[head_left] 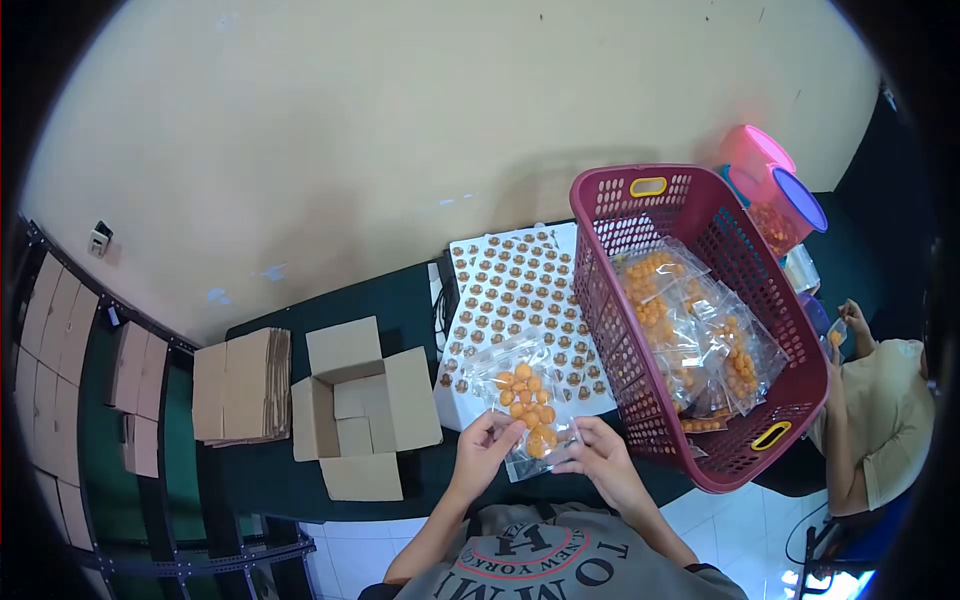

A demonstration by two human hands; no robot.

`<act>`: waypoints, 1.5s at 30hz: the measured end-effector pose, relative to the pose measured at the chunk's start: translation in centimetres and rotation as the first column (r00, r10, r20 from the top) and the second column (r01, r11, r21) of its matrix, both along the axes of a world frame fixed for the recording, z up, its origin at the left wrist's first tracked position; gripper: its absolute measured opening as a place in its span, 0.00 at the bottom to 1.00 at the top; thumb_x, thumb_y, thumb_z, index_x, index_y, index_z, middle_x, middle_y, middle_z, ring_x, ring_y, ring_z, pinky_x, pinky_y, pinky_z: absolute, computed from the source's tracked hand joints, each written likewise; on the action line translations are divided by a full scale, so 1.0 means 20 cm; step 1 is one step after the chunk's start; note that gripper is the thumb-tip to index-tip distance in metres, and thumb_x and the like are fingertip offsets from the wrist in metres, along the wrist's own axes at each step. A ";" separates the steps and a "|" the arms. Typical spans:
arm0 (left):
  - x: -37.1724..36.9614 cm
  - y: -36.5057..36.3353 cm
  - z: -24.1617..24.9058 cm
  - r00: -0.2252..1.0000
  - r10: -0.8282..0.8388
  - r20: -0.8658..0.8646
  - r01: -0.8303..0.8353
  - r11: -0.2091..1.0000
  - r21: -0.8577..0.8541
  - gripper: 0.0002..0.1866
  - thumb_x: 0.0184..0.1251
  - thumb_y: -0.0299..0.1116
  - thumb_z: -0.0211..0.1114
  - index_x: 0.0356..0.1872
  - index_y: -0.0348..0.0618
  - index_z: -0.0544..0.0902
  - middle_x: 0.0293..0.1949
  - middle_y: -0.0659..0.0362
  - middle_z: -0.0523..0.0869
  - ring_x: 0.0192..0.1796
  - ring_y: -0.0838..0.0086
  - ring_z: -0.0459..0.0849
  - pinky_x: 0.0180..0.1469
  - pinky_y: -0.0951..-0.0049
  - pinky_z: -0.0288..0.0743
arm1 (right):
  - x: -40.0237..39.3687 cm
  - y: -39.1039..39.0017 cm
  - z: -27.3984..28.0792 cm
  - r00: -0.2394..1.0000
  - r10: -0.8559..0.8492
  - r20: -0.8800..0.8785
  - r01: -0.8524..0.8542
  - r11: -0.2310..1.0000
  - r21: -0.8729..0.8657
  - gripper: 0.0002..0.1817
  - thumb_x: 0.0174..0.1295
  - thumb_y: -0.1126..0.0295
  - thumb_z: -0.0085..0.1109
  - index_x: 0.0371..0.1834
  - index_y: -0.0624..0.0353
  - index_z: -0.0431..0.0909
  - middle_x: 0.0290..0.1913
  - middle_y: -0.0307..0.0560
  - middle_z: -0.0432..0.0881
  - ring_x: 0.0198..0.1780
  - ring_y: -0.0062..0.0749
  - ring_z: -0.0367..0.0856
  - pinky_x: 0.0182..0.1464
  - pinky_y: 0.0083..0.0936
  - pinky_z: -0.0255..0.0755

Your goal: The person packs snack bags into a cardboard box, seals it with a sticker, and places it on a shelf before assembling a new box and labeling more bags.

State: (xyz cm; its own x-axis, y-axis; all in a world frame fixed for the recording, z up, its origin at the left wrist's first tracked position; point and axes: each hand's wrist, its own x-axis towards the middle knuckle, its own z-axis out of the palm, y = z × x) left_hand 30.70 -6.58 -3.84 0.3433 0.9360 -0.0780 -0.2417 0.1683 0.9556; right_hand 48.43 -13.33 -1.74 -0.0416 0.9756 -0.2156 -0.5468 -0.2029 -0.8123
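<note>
A clear plastic bag of round orange snacks (523,395) is held low in front of my body. My left hand (482,455) grips its left edge, thumb on the front. At the lower right edge, my right hand (603,462) pinches the plastic between thumb and fingers. A round orange-brown patch, perhaps a label, shows near the bag's bottom between my hands. Just behind the bag lie white sheets printed with rows of round brown stickers (510,285).
To the right stands a maroon laundry basket (590,270) holding several filled snack bags (690,330). An open cardboard box (415,395) and stacked flat cartons (240,385) are on the left. Plastic tubs (775,195) stand behind the basket. Another person (885,420) sits at far right.
</note>
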 end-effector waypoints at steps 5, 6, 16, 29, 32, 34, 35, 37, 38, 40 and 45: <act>-0.02 -0.01 -0.05 0.999 -0.015 0.032 0.015 1.000 0.007 0.09 0.62 0.27 0.61 0.42 0.36 0.76 0.36 0.62 0.81 0.38 0.83 0.79 0.43 0.82 0.72 | -0.07 0.04 -0.11 0.989 0.080 0.124 -0.083 0.996 0.017 0.16 0.55 0.78 0.62 0.46 0.66 0.71 0.40 0.45 0.78 0.38 0.23 0.78 0.40 0.20 0.76; -0.02 -0.02 -0.03 0.999 -0.012 0.031 0.012 1.000 0.006 0.09 0.62 0.27 0.61 0.42 0.36 0.76 0.36 0.62 0.81 0.38 0.83 0.79 0.43 0.82 0.72 | -0.09 0.06 -0.11 0.989 0.070 0.128 -0.071 0.997 0.005 0.14 0.53 0.78 0.63 0.42 0.66 0.72 0.37 0.43 0.78 0.35 0.20 0.78 0.36 0.18 0.75; -0.25 -0.01 -0.15 0.974 0.228 -0.008 -0.225 0.956 -0.191 0.15 0.62 0.29 0.62 0.48 0.35 0.75 0.43 0.57 0.82 0.43 0.75 0.81 0.48 0.76 0.74 | -0.24 0.11 -0.40 0.876 0.341 0.340 -0.386 0.919 0.074 0.18 0.54 0.72 0.65 0.45 0.65 0.70 0.32 0.43 0.79 0.32 0.19 0.77 0.35 0.16 0.71; -0.42 -0.06 -0.20 0.864 0.489 -0.123 -0.503 0.849 -0.160 0.12 0.61 0.27 0.62 0.44 0.34 0.77 0.39 0.58 0.83 0.40 0.77 0.81 0.44 0.79 0.74 | -0.44 0.64 -1.20 0.166 -0.114 0.979 0.030 0.993 0.111 0.22 0.45 0.66 0.66 0.44 0.62 0.72 0.46 0.49 0.73 0.50 0.43 0.71 0.50 0.42 0.63; -0.43 -0.08 -0.17 0.862 0.493 -0.120 -0.506 0.850 -0.146 0.12 0.61 0.27 0.62 0.45 0.34 0.77 0.40 0.58 0.83 0.41 0.77 0.81 0.45 0.78 0.74 | -0.48 0.66 -1.27 0.068 -0.012 0.998 0.078 0.997 0.007 0.18 0.44 0.70 0.64 0.41 0.58 0.72 0.50 0.48 0.68 0.55 0.44 0.66 0.51 0.42 0.59; -0.46 -0.09 -0.17 0.860 0.493 -0.130 -0.508 0.851 -0.134 0.12 0.61 0.26 0.62 0.45 0.34 0.77 0.40 0.58 0.83 0.41 0.77 0.81 0.46 0.78 0.73 | -0.48 0.66 -1.32 0.088 -0.068 0.994 0.103 0.993 0.059 0.17 0.44 0.72 0.63 0.39 0.56 0.71 0.49 0.48 0.68 0.54 0.44 0.67 0.50 0.41 0.58; -0.48 -0.10 -0.18 0.854 0.503 -0.132 -0.518 0.845 -0.131 0.12 0.61 0.26 0.62 0.45 0.34 0.77 0.41 0.58 0.83 0.42 0.77 0.81 0.46 0.78 0.73 | -0.49 0.66 -1.35 0.104 -0.124 0.987 0.134 0.985 0.110 0.16 0.45 0.73 0.62 0.38 0.55 0.71 0.47 0.48 0.68 0.53 0.44 0.67 0.49 0.40 0.57; -0.52 -0.12 -0.18 0.844 0.519 -0.137 -0.534 0.836 -0.126 0.12 0.61 0.26 0.62 0.46 0.35 0.77 0.41 0.58 0.83 0.42 0.77 0.81 0.47 0.78 0.73 | -0.50 0.65 -1.40 0.096 -0.226 0.969 0.152 0.966 0.210 0.14 0.46 0.74 0.61 0.36 0.54 0.70 0.44 0.47 0.69 0.51 0.43 0.68 0.47 0.40 0.56; -0.54 -0.12 -0.19 0.843 0.516 -0.150 -0.534 0.835 -0.132 0.13 0.61 0.26 0.62 0.46 0.35 0.77 0.41 0.58 0.83 0.42 0.77 0.81 0.47 0.78 0.73 | -0.49 0.66 -1.40 0.123 -0.231 0.965 0.175 0.962 0.208 0.13 0.46 0.73 0.61 0.35 0.54 0.70 0.44 0.46 0.69 0.50 0.43 0.68 0.46 0.40 0.56; -0.56 -0.13 -0.19 0.840 0.516 -0.164 -0.538 0.831 -0.139 0.13 0.61 0.26 0.62 0.46 0.35 0.77 0.41 0.58 0.83 0.43 0.77 0.81 0.47 0.77 0.73 | -0.51 0.68 -1.41 0.160 -0.261 0.952 0.260 0.942 0.214 0.11 0.46 0.72 0.62 0.32 0.53 0.71 0.42 0.44 0.70 0.48 0.42 0.69 0.45 0.40 0.57; -0.61 -0.15 -0.24 0.860 0.492 -0.132 -0.508 0.849 -0.145 0.15 0.60 0.26 0.63 0.49 0.36 0.75 0.44 0.58 0.81 0.46 0.76 0.80 0.50 0.77 0.71 | -0.52 0.71 -1.44 0.135 -0.182 0.974 0.296 0.946 0.136 0.07 0.48 0.71 0.60 0.30 0.51 0.72 0.39 0.41 0.70 0.44 0.40 0.71 0.44 0.40 0.57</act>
